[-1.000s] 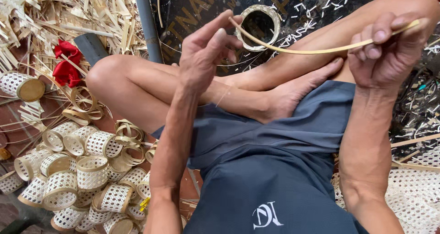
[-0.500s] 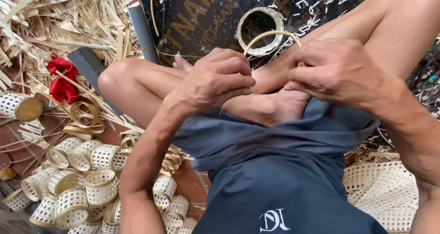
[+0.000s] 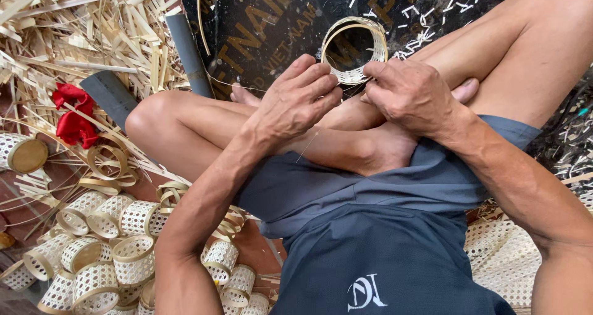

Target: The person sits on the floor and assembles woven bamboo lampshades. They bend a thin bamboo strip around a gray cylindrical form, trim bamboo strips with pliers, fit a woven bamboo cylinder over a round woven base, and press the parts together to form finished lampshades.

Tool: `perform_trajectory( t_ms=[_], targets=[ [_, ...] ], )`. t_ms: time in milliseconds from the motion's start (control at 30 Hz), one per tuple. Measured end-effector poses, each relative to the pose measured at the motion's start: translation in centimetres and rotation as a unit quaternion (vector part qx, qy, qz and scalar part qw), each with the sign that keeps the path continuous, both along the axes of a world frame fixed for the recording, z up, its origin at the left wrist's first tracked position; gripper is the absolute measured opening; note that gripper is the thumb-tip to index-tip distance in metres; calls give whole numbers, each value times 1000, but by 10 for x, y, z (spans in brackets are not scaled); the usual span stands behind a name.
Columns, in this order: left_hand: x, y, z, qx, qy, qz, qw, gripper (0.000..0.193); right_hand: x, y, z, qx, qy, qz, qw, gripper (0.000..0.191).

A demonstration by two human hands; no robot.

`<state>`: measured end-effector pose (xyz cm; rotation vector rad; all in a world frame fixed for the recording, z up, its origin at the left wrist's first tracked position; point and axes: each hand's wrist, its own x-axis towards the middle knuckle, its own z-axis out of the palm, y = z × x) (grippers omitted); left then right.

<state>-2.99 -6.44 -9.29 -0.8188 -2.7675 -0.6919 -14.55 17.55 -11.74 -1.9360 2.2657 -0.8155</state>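
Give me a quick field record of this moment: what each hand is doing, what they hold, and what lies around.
Left hand: left hand with fingers curled at the lower left edge of the small round woven bamboo ring
Right hand: right hand pinching the ring's lower right edge
Ring position: raised above the crossed legs, opening facing the camera
Left of the legs: pile of finished woven cane cylinders
Upper left: loose pale bamboo strips, red cloth, grey pipe
Under the ring: dark printed board
Lower right: flat woven cane sheet
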Motion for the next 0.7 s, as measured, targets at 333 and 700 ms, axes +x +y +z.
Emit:
perform_trajectory(
  t_ms=[333, 700],
  targets=[
    [1, 12, -9, -19, -10, 8, 1000, 28, -5, -1, -5, -21, 18, 20, 999, 19],
    [2, 10, -6, -6, -18, 10, 1000, 28, -3, -4, -6, -4, 21, 32, 999, 21]
  ],
)
